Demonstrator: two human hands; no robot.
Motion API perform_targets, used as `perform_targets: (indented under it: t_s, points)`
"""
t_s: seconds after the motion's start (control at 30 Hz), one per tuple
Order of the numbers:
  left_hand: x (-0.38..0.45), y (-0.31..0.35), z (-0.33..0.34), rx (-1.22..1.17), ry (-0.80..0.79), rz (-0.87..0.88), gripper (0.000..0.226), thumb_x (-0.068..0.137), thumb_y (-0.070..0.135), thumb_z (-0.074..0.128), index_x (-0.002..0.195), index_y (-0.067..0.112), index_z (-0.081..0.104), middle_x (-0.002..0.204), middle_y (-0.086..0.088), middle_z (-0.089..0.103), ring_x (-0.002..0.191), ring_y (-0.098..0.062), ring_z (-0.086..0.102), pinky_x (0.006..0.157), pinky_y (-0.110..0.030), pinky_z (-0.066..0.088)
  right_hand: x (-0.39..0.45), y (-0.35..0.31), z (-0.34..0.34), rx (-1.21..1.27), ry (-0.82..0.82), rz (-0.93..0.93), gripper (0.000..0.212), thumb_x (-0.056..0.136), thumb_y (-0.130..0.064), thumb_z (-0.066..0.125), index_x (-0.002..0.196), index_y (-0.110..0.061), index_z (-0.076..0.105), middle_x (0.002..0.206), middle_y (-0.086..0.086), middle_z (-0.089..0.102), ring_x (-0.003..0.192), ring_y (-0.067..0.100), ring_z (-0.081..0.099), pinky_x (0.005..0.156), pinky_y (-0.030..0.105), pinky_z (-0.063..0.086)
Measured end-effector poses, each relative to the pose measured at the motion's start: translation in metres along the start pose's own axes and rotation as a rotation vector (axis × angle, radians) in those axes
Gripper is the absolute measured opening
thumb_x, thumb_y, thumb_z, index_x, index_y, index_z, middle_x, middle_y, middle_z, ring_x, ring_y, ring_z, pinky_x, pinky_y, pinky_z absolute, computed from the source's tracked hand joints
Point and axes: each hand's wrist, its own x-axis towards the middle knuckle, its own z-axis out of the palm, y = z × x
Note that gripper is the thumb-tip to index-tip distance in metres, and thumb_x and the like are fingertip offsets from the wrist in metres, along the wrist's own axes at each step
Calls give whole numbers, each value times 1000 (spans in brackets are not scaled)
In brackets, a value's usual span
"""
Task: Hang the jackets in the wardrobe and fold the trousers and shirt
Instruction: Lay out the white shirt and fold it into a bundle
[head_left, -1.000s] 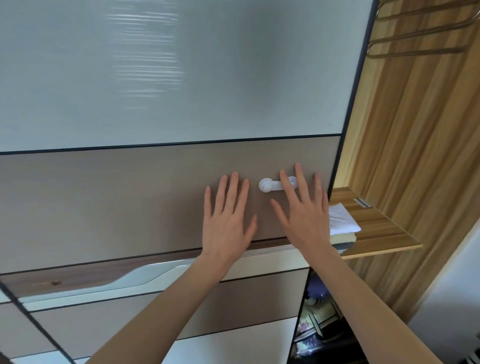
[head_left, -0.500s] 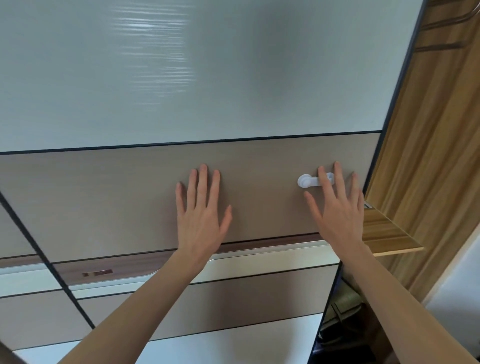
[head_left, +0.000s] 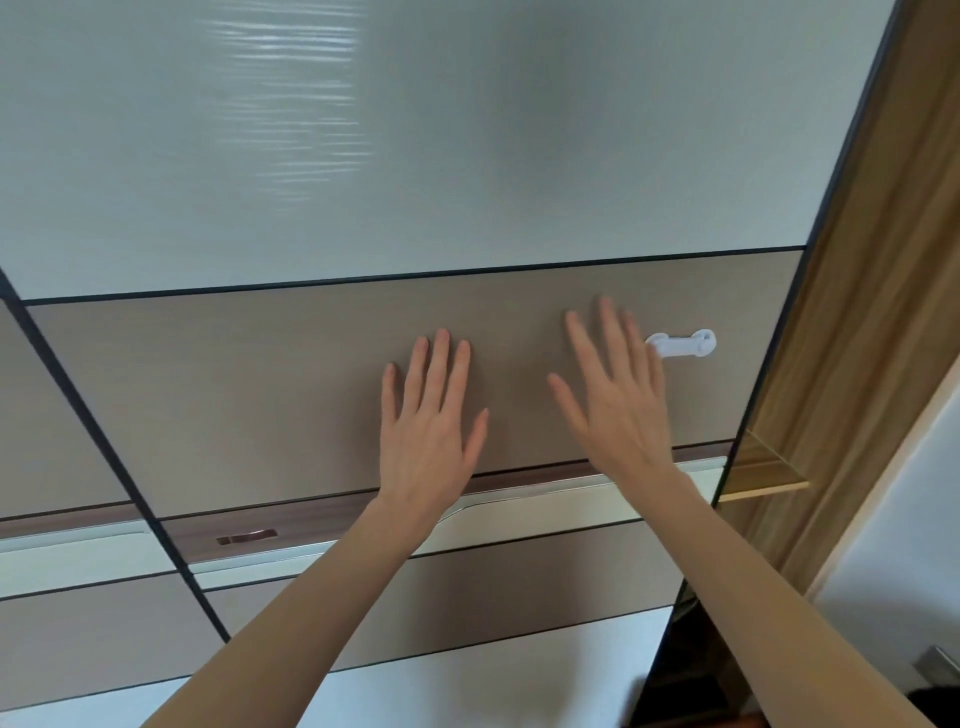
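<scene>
While the wardrobe's sliding door (head_left: 260, 405) fills most of the frame, only a narrow strip of the wooden interior (head_left: 883, 270) shows along the right edge. The door carries a pale glossy panel (head_left: 415, 130) across the upper half and a taupe band (head_left: 234, 395) across the middle, with dark trim lines between them. A recessed metal handle strip (head_left: 519, 499) runs below the taupe band, centre to lower right. A wooden shelf edge (head_left: 763, 475) projects at centre right, just past the door's dark frame.

Left hand (head_left: 426, 431), centre of frame: fingers straight and spread, palm laid flat against the taupe band. Right hand (head_left: 618, 410), just right of centre: fingers straight and spread, slightly blurred; whether the palm touches the band cannot be told. Neither hand holds anything.

A small white plastic latch (head_left: 680, 344) sits on the taupe band, immediately right of the right hand's fingers, between that hand and the door's right edge. A small metal slot (head_left: 247, 538) lies in the dark strip at lower left.

No jackets, trousers or shirt are in view.
</scene>
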Motion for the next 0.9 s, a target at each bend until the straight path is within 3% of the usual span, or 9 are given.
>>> perform_targets:
  t_s: [0.17,0.33,0.57,0.9]
  points:
    - [5,13,3,1,24,-12,66,107,46,40,165,17,25,173,-11,15,161,-29,7,127,-57,17,3,-21,15,-10,-14,-177,67,108,-60,36,167,-32,18,176,2,8,162,30,9,125,57,23]
    - [5,17,10,21,48,-108,67,108,50,37,165,18,22,173,-12,14,160,-32,10,125,-58,18,0,-4,31,-35,4,-122,70,107,-62,37,167,-33,15,176,2,5,162,33,6,125,57,24]
    - [14,47,29,30,44,-68,72,107,51,35,167,18,13,174,-12,5,161,-30,3,125,-61,17,1,41,32,-51,20,-108,71,107,-64,37,167,-36,13,176,0,4,162,31,5,126,58,22]
    - [31,95,45,24,47,7,70,107,47,41,166,18,17,174,-11,5,161,-29,2,125,-61,17,1,100,23,-90,-5,-71,71,106,-64,35,167,-35,12,176,0,4,162,32,5,126,58,22]
